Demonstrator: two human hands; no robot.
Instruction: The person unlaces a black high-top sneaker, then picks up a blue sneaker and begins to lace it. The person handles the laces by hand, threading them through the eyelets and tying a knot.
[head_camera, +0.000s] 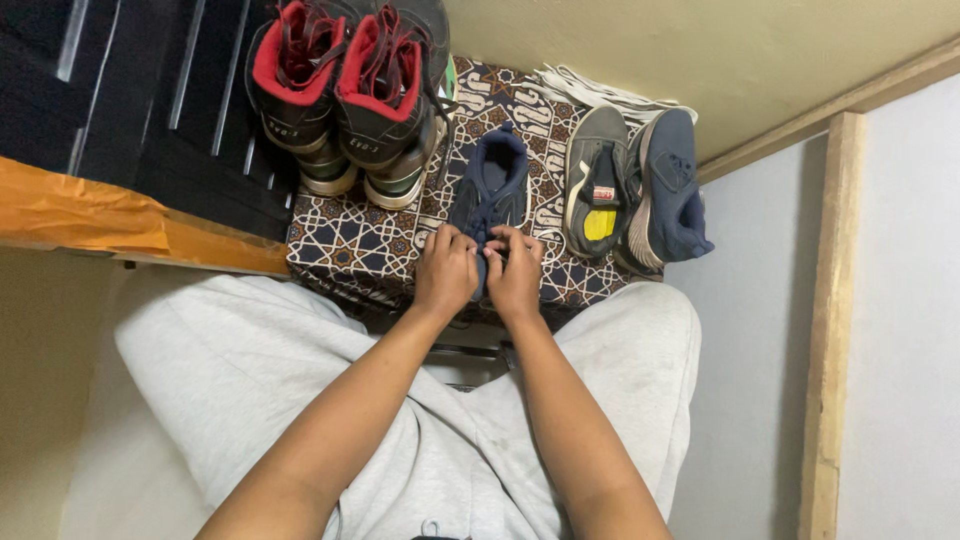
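Note:
A navy blue sneaker (494, 180) lies on a patterned cloth (350, 245) in front of me, toe pointing away. My left hand (446, 268) and my right hand (516, 272) are side by side at its near end, fingers pinched at the laces. Both hands cover the shoe's near part, so the laces themselves are mostly hidden.
Two black high-top shoes with red lining (345, 85) stand at the back left. A grey sneaker (597, 180) and a navy sneaker on its side (672, 190) lie to the right, white cloth (600, 95) behind them. Orange material (90, 215) and a wooden post (830, 320) flank my grey-trousered knees.

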